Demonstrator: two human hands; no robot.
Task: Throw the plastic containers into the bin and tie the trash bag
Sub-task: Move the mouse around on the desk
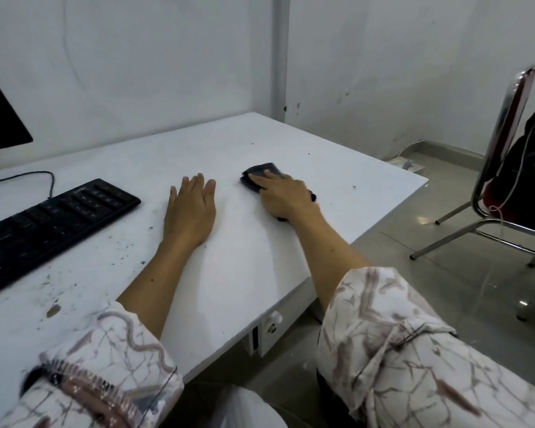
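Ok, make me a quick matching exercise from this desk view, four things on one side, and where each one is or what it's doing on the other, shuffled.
Column one:
1. left hand
2. right hand
3. keyboard
4. chair

Column two:
A. stands on the floor, right of the desk
B. lies flat on the bare desk top
C. presses on a dark cloth
D. sits on the left part of the desk

Pairs: 1-B, 2-C, 3-D, 4-A

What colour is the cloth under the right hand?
Dark grey, nearly black. The head view shows the cloth on the white desk, pressed under the right hand.
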